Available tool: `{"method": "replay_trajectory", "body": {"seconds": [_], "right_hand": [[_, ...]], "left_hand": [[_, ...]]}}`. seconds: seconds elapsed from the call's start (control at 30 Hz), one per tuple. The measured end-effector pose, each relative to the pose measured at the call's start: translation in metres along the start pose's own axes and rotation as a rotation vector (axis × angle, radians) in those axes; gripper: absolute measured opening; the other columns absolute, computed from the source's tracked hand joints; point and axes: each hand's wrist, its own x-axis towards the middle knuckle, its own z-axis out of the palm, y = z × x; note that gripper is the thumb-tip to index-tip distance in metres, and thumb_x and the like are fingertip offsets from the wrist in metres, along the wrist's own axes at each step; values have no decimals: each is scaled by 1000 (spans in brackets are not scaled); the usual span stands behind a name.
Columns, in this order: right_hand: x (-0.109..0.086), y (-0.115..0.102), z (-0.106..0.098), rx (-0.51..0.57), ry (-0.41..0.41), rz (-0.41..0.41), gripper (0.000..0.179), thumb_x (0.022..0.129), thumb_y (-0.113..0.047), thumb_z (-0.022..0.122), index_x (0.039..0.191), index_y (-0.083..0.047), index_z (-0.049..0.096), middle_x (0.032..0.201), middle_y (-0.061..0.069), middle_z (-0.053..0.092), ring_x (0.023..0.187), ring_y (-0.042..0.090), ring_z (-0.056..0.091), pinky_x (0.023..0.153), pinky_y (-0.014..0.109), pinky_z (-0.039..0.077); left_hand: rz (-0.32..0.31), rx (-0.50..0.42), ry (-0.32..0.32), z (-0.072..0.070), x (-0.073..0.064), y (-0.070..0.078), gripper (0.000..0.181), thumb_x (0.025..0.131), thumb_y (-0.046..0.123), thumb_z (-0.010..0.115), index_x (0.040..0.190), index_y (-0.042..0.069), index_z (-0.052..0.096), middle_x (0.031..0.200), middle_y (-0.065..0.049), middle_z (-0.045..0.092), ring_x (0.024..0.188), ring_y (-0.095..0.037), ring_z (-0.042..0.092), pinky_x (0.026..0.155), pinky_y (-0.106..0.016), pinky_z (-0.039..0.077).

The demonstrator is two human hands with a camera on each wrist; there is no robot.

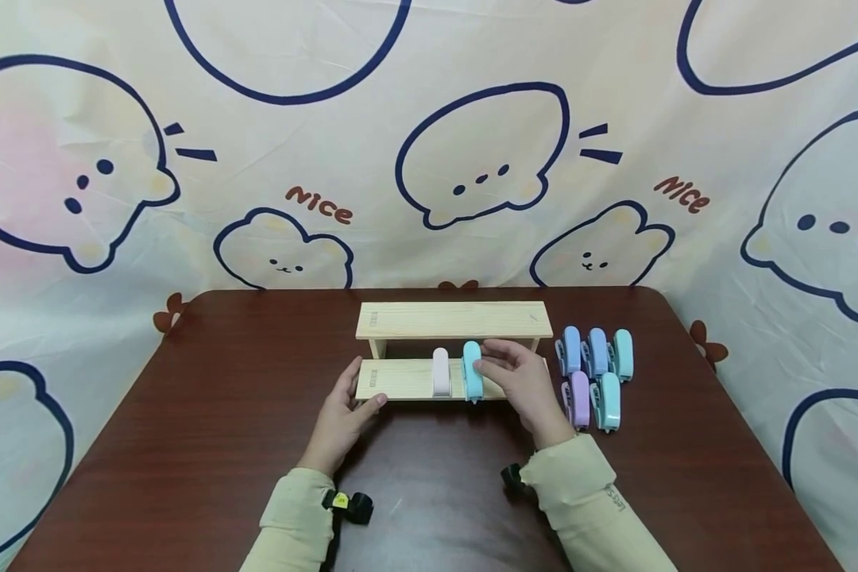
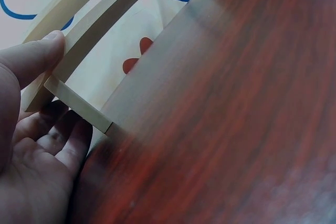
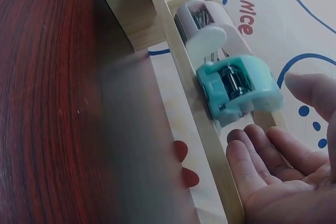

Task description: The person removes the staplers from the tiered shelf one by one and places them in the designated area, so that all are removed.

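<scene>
A two-tier wooden stand (image 1: 400, 380) sits on the table, and my left hand (image 1: 341, 421) grips its lower left end. In the left wrist view the thumb (image 2: 39, 59) lies on the board's edge with the fingers around the end. A white mini stapler (image 1: 440, 373) stands on the lower board. Beside it on the right stands a turquoise mini stapler (image 1: 473, 371). My right hand (image 1: 522, 385) is right beside the turquoise one. In the right wrist view its fingers (image 3: 283, 153) are extended and its thumb appears slightly apart from that stapler.
Several more mini staplers stand in two rows to the right of the stand: blue (image 1: 570, 349), another blue (image 1: 597, 351), mint (image 1: 623, 353), purple (image 1: 579, 400) and turquoise (image 1: 609, 401). The raised rear board (image 1: 454, 319) stands behind the lower board. A printed cloth hangs beyond the table (image 1: 207, 413).
</scene>
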Motion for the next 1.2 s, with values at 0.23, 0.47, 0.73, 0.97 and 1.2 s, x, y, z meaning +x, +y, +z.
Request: {"method": "replay_trajectory", "body": {"seconds": [0.23,0.47,0.73,0.97,1.2], "right_hand": [[0,0,7,-29,-5,4,46,87,-16,80,129,-6,65,129,13,64,118,28,61,98,40,51],[2,-2,11,-46,12,-5,48,85,-17,82,129,-6,66,129,13,64,117,29,62,96,40,52],[-1,-5,17,-74,41,-7,48,83,-16,83,128,-7,67,114,15,68,103,27,63,76,30,55],[0,-7,19,-101,56,-1,48,82,-18,84,126,-7,68,107,13,69,95,24,62,70,28,54],[1,-5,20,-102,63,4,46,82,-16,84,125,-8,69,106,12,69,93,23,62,69,28,54]], "left_hand": [[-4,-2,-7,0,1,1,86,92,1,71,160,7,19,155,-17,40,109,-17,56,79,-20,53],[-6,1,1,0,1,1,86,92,1,72,160,8,20,154,-18,42,107,-14,57,77,-20,53],[1,-5,1,0,1,-1,86,91,0,72,160,7,20,153,-19,42,105,-13,57,76,-20,53],[30,10,7,0,1,0,86,91,0,72,159,4,21,151,-23,43,103,-13,58,75,-19,53],[10,13,5,0,0,2,85,91,1,72,160,7,21,151,-22,44,101,-12,58,75,-19,53]]}}
